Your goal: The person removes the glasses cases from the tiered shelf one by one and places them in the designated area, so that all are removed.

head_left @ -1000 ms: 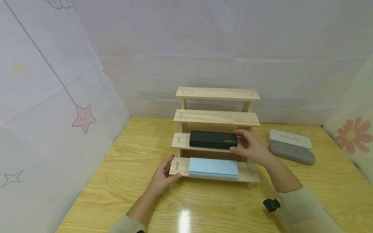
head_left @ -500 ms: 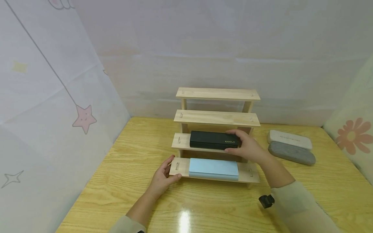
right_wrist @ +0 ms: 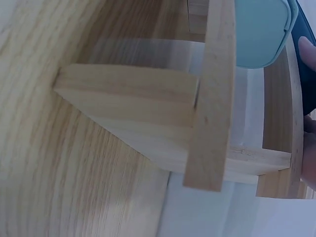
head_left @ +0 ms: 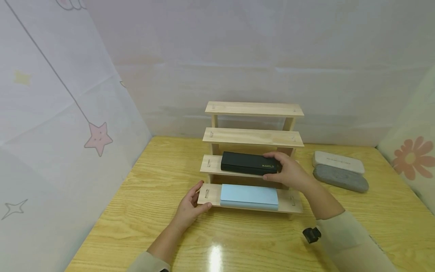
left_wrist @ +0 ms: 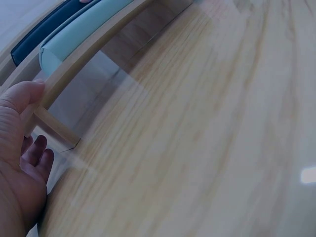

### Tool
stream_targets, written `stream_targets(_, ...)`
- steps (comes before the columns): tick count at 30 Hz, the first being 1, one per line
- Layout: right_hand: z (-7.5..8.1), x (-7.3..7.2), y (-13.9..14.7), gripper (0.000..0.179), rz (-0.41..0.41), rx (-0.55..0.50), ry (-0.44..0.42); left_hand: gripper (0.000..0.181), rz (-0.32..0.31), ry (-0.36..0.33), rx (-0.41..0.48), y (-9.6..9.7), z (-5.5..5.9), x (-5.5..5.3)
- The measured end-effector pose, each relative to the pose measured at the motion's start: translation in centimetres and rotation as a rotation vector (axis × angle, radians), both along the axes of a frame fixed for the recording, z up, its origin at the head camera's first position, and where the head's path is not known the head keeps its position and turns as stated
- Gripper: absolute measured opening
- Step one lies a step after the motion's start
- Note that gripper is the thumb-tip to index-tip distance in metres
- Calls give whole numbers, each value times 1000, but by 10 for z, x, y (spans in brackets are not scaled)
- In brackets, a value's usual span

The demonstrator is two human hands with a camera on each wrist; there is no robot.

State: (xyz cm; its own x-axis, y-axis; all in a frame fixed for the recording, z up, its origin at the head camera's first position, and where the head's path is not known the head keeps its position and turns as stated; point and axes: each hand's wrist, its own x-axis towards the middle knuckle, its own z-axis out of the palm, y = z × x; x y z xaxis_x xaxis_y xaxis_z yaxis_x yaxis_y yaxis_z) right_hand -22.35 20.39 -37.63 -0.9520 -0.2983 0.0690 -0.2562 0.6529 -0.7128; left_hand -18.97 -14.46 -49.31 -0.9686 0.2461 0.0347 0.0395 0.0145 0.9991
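A four-step wooden display rack [head_left: 253,136] stands on the table. On its second step from the bottom lies a black glasses case [head_left: 242,161] with gold lettering. My right hand [head_left: 289,172] grips the right end of that case, thumb at the front edge and fingers over the back. Below it, a light blue glasses case [head_left: 249,195] lies on the lowest step. My left hand [head_left: 189,207] holds the left end of this lowest step, its thumb on the front edge. In the left wrist view, the thumb [left_wrist: 29,91] presses the board while other fingers curl below.
To the right of the rack, a cream glasses case [head_left: 338,161] and a grey glasses case [head_left: 340,178] lie side by side on the wooden table [head_left: 142,226]. A pale fabric backdrop [head_left: 238,56] rises behind, with more cloth at both sides.
My right hand has moved a little left, farther over the right end of the black glasses case, which has barely shifted. My left hand stays on the lowest step.
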Motion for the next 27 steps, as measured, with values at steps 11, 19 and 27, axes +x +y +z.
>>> stream_targets(11,-1,5,5,75,-37,-68,-50,85,9,-23,9,1,0,0)
stream_targets(19,3,9,11,75,-18,-173,-85,85,18,-19,-2,1,1,-1)
stream_targets(27,9,15,20,79,-37,-191,-141,84,12,-21,0,1,1,1)
